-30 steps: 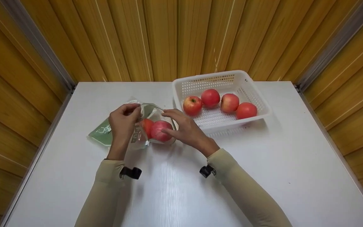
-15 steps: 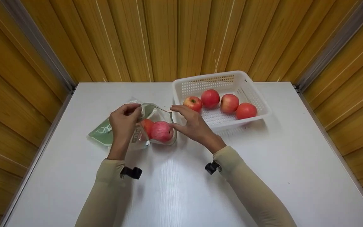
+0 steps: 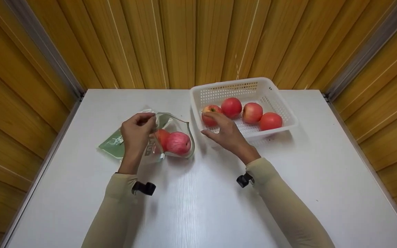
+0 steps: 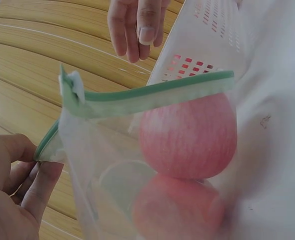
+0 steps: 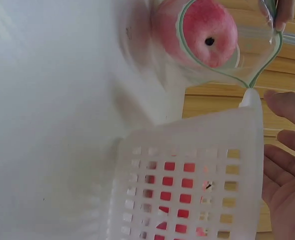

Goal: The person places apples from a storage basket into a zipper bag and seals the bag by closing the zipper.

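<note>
My left hand (image 3: 137, 132) pinches the edge of a clear plastic bag (image 4: 102, 135) with a green rim, and holds its mouth open. Inside the bag lie two apples: a pink-red one (image 3: 178, 143) at the mouth and a redder one (image 3: 162, 138) behind it. My right hand (image 3: 227, 132) hovers over the near-left rim of a white basket (image 3: 286, 106), thumb and fingers spread apart, holding nothing. Under its fingers, partly covered, is a red-yellow apple (image 3: 209, 120). Three more apples sit in the basket: one red (image 3: 231, 107), one paler (image 3: 252, 113), one at the right (image 3: 271, 121).
The bag's green bottom end (image 3: 110, 146) lies to the left on the white table (image 3: 198, 206). Yellow wood-look panels (image 3: 177, 44) stand behind the table and at both sides. The basket is by the table's back edge.
My right hand has let go of the apple at the bag's mouth and moved right, over the basket's rim. The left hand stays on the bag's edge.
</note>
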Demonstrator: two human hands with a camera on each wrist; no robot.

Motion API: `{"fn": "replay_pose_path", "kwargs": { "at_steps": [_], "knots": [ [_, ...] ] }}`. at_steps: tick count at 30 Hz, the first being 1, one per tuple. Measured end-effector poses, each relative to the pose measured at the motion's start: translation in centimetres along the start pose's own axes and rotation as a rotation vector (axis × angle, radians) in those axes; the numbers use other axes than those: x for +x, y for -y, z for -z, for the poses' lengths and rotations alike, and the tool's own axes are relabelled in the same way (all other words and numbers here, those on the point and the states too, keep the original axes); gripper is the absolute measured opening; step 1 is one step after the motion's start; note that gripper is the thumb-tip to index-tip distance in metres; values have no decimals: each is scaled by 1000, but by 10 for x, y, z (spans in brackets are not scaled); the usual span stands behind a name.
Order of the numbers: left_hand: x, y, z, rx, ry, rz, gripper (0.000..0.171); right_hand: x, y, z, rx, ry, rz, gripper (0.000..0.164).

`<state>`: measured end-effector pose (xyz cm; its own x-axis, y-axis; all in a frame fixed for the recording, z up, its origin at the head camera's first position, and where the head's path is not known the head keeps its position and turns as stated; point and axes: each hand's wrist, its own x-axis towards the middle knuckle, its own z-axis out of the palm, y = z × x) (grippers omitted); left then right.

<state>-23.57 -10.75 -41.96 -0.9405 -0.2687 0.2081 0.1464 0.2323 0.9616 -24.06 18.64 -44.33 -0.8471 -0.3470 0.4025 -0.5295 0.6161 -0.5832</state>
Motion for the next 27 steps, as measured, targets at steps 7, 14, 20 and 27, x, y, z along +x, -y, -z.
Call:
{"fn": "replay_pose_path", "kwargs": {
  "at_steps": [7, 14, 20, 27],
  "knots": [
    [1, 1, -1, -7, 1, -7, 14, -10, -20, 15, -72, -24, -73, 60],
    [0, 1, -2, -4, -7, -11, 13, -19, -35, 30, -58, -28, -144, 60],
    [-1, 2, -2, -37, -7, -8, 13, -24, -48, 42, -100, -28, -213, 62],
    [0, 3, -2, -18, -9, -19, 13, -29, -61, 57, -95, -37, -291, 62]
  ]
}}
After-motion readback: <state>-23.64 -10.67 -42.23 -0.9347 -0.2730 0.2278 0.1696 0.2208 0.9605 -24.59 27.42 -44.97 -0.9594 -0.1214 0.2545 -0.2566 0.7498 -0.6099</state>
